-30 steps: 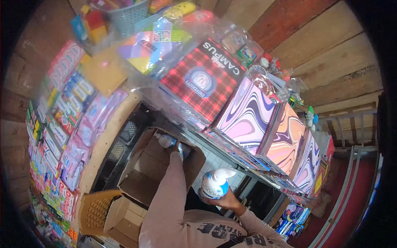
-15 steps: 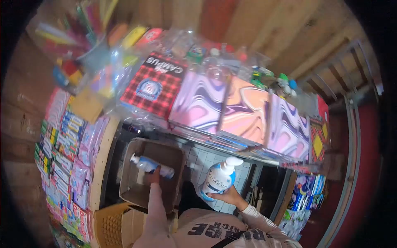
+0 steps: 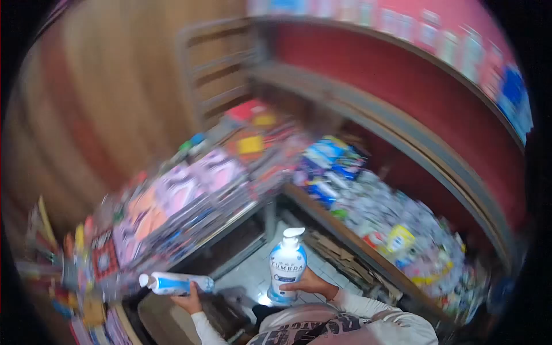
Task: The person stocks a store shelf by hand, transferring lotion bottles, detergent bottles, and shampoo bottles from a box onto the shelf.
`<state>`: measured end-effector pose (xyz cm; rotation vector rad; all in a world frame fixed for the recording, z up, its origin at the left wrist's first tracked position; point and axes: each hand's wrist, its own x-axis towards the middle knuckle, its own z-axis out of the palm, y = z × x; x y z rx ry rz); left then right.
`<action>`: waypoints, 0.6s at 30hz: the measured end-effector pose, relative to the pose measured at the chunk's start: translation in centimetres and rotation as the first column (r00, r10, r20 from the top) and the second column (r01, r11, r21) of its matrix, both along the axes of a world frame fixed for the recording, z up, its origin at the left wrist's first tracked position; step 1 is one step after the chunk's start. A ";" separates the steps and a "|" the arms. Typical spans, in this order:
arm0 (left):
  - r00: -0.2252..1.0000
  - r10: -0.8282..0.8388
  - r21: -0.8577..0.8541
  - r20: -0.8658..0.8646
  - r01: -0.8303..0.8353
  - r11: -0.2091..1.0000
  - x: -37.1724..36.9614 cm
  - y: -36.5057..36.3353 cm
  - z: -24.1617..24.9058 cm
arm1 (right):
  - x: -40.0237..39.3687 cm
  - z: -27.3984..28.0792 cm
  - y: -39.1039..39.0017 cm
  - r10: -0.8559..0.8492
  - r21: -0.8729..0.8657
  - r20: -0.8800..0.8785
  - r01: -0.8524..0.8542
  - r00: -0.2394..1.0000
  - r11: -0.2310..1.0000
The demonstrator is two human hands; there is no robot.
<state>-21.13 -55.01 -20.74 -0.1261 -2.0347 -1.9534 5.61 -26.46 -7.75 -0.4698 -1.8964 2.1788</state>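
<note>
Upright in front of my body is a white and blue pump bottle, marked with letters like "UMEDA". My right hand is wrapped round its lower part. A second white and blue pump bottle lies on its side in the grip of my left hand, its pump pointing left. This one is held above the cardboard box, whose inside shows only partly beneath my arm. The label of the sideways bottle is too blurred to read.
Stacked notebooks cover the counter at the left. On the right, a low shelf holds many plastic packets. A high shelf carries a row of bottles along the red wall. Folded cardboard lies under the right counter.
My left hand has lifted its bottle out of the cardboard box. My right hand still grips the upright bottle. The view has swung right, toward the red wall and shelves.
</note>
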 end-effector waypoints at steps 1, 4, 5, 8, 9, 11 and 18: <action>0.994 -0.107 0.026 -0.008 0.107 0.994 1.2 3.3 1.2 | 3.1 0.4 0.6 -0.063 -0.065 -0.014 0.062 0.998 0.996; 0.927 -0.374 0.009 -0.025 0.374 0.927 7.0 13.6 5.4 | 12.6 3.2 1.9 -0.352 0.026 -0.006 0.352 0.936 0.936; 0.889 -0.454 -0.024 -0.058 0.453 0.891 8.9 16.7 5.4 | 15.7 3.9 2.2 -0.451 0.060 -0.017 0.452 0.892 0.890; 0.695 -0.718 0.085 0.031 0.714 0.695 18.9 23.7 9.8 | 24.7 5.0 2.3 -0.670 0.018 -0.088 0.674 0.737 0.739; 0.622 -0.782 0.061 0.047 0.779 0.624 20.8 25.8 9.9 | 26.4 4.8 1.9 -0.747 -0.010 -0.118 0.751 0.654 0.660; 0.481 -0.874 0.016 0.067 0.875 0.483 26.0 29.3 10.1 | 31.1 3.7 1.4 -0.889 -0.107 -0.170 0.889 0.425 0.445; 0.038 -0.999 0.139 -0.001 0.990 0.037 39.9 37.9 12.9 | 43.7 6.6 -1.0 -0.955 -0.370 -0.231 0.925 -0.183 -0.088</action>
